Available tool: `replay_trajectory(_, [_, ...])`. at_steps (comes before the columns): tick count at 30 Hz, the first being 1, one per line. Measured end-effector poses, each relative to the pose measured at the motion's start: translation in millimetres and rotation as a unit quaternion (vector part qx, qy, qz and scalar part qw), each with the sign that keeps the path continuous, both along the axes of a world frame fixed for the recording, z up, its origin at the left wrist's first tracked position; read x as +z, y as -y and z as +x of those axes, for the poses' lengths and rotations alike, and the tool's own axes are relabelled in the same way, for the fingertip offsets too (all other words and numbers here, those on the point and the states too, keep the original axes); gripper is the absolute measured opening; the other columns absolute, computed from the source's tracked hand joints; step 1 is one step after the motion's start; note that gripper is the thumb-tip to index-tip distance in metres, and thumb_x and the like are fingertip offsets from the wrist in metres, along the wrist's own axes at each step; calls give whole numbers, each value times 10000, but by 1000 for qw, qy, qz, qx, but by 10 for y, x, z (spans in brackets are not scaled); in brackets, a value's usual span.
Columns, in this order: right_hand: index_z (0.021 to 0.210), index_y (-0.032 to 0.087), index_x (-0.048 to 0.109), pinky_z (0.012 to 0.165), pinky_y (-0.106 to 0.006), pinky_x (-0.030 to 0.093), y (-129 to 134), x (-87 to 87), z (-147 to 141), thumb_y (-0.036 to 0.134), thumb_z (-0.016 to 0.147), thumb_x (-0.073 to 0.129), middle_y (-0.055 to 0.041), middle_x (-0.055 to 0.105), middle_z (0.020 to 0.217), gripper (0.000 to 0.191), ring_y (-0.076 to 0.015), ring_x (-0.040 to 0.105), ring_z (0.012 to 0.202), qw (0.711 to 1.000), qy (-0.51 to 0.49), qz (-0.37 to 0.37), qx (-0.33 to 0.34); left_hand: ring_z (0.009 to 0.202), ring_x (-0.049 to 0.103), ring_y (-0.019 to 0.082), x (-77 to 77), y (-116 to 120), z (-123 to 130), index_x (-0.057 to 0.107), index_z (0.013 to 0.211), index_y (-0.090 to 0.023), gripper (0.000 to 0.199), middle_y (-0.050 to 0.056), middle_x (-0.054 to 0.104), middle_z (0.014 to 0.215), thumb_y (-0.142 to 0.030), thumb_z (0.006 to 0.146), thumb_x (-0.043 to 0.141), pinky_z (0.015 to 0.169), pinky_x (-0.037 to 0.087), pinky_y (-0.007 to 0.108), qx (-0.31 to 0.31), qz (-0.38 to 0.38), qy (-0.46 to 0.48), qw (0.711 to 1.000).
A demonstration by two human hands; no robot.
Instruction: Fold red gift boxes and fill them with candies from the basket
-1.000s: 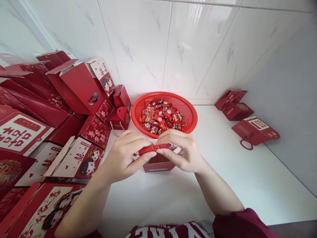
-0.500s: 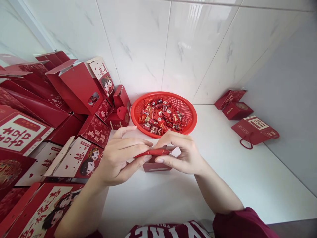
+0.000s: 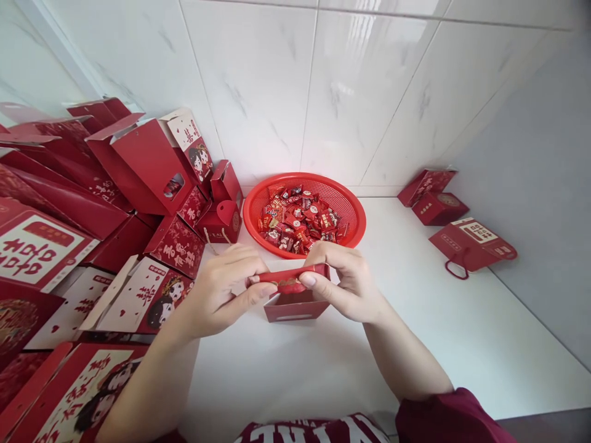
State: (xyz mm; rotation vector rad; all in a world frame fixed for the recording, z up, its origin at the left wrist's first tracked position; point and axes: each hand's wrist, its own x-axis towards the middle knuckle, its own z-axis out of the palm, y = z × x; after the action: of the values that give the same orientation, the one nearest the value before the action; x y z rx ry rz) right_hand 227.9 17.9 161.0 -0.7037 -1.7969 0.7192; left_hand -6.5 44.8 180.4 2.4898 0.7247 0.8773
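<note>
On the white table in front of me stands a small red cardboard box (image 3: pixel 295 312), its top open toward me. Its upper red flap (image 3: pixel 289 277) is pinched between my two hands, with small brownish spots along its lower edge that I cannot make out. My left hand (image 3: pixel 226 292) grips the flap's left end between thumb and fingers. At the other end, my right hand (image 3: pixel 346 283) has its thumb on the near face and its fingers curled behind. Just beyond both hands is a red plastic basket (image 3: pixel 357 224) holding many wrapped candies (image 3: pixel 300 218).
Many red and white gift boxes (image 3: pixel 157 166) are piled along the left side. Several smaller red boxes (image 3: pixel 441 209) stand at the right by the grey panel, one with a cord handle (image 3: pixel 457 267). A marbled tile wall (image 3: pixel 258 92) rises behind the basket.
The red flap has tilted so that more of its near face and the box's open inside show. My left fingers have curled in around its end; a white tab by my right hand is no longer visible.
</note>
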Motion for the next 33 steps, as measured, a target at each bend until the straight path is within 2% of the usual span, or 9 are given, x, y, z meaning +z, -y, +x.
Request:
replay_trajectory(3, [884, 180, 624, 594, -228, 442, 3, -7, -12, 256, 888, 665, 10, 596, 759, 87, -91, 532, 649, 999, -10, -41, 7, 664, 439, 148, -55, 3, 29, 446, 708, -191, 263, -11, 444, 660, -275, 939, 538, 680, 380, 314, -3, 8, 34, 999])
replay_trajectory(6, [1036, 188, 636, 616, -230, 489, 5, -16, -25, 306, 837, 728, -19, 664, 878, 249, -108, 600, 713, 995, -24, -85, 37, 638, 438, 138, -99, 12, 73, 416, 693, -198, 289, -29, 424, 631, -265, 932, 564, 763, 416, 345, -15, 38, 72, 997])
replay_trajectory(11, [908, 173, 685, 608, -229, 485, 5, -12, -52, 274, 812, 755, -2, 669, 781, 156, -100, 594, 657, 990, -43, -124, 53, 620, 487, 126, -109, 11, 122, 465, 687, -196, 302, -36, 524, 626, -322, 922, 606, 846, 424, 365, 1, 66, 69, 995])
replay_trajectory(15, [871, 167, 693, 614, -237, 466, 23, 9, -41, 230, 823, 739, -1, 663, 751, 92, -108, 592, 666, 990, -41, -135, 23, 741, 568, 156, -60, -13, 112, 609, 838, -202, 242, -10, 629, 748, -428, 850, 695, 824, 415, 339, 14, 38, 23, 999])
replay_trajectory(18, [882, 174, 686, 651, -248, 476, 30, 33, 6, 253, 841, 724, -7, 678, 774, 97, -120, 606, 699, 989, -33, -142, -13, 847, 598, 174, -3, -18, 67, 639, 935, -214, 269, -3, 664, 851, -404, 791, 763, 832, 421, 314, 39, 22, -3, 999])
replay_trajectory(22, [989, 201, 689, 716, -258, 494, 25, 105, 135, 274, 904, 652, -19, 695, 883, 118, -135, 634, 789, 991, 38, -110, -61, 991, 600, 182, 60, -32, -11, 645, 1028, -226, 212, 18, 656, 1027, -341, 857, 694, 915, 440, 302, 48, -32, -34, 998])
replay_trajectory(24, [1031, 204, 690, 727, -265, 496, 26, 148, 213, 266, 934, 607, -34, 689, 934, 142, -140, 633, 817, 991, 91, -74, -66, 1081, 581, 185, 60, -53, -29, 671, 1017, -237, 135, 27, 634, 1115, -301, 911, 618, 969, 433, 307, 46, -46, -61, 996])
replay_trajectory(27, [1039, 187, 672, 722, -257, 494, 51, 195, 314, 228, 933, 601, -38, 683, 936, 133, -131, 621, 810, 986, 147, -9, -77, 1218, 519, 204, 12, -82, -5, 723, 970, -283, 171, 15, 570, 1267, -302, 945, 555, 1035, 408, 328, 22, -59, -128, 990])
replay_trajectory(33, [1044, 196, 637, 646, -234, 494, 168, 263, 455, 184, 917, 620, -19, 697, 897, 129, -108, 615, 718, 969, 222, 40, -101, 1159, 577, 225, -60, -50, 77, 693, 1079, -346, 289, -10, 566, 1295, -488, 828, 693, 1006, 452, 340, -24, -162, -233, 959])
